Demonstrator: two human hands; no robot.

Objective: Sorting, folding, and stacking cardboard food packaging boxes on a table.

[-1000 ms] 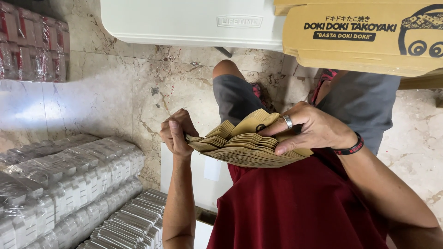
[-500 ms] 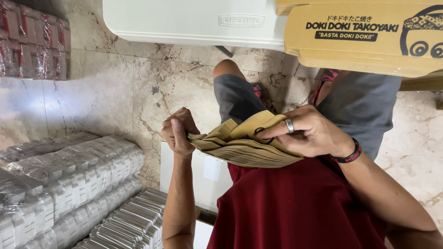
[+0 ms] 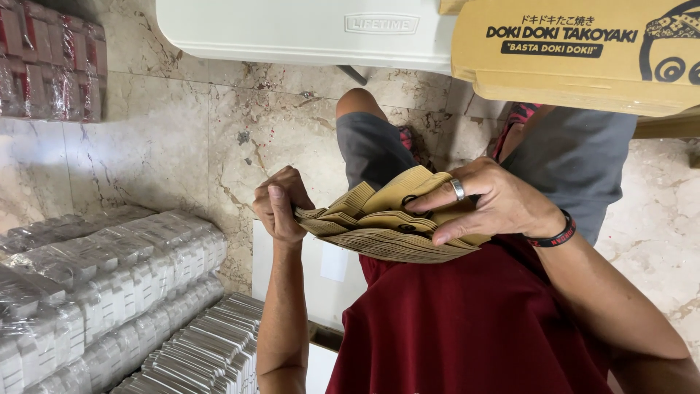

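A thick stack of flat tan cardboard pieces [image 3: 379, 237] rests over my lap, its upper sheets fanned apart. My left hand [image 3: 281, 204] pinches the stack's left edge with the fingers curled tight. My right hand [image 3: 496, 204], with a ring and a dark wristband, lies across the top sheets, fingers spread over them and pressing them down. I am seated in a dark red shirt [image 3: 474, 328] and grey shorts, with one knee [image 3: 361, 109] raised behind the stack.
Plastic-wrapped bundles of white packs [image 3: 102, 284] are stacked at lower left. Wrapped red packs [image 3: 47, 58] sit at upper left. A white folding table [image 3: 306, 29] and a tan printed cardboard box [image 3: 583, 51] run along the top. Marble floor [image 3: 168, 138] lies between.
My right hand has slid a little further left over the top sheets, and these sheets are fanned out more. My left hand keeps its pinch on the edge.
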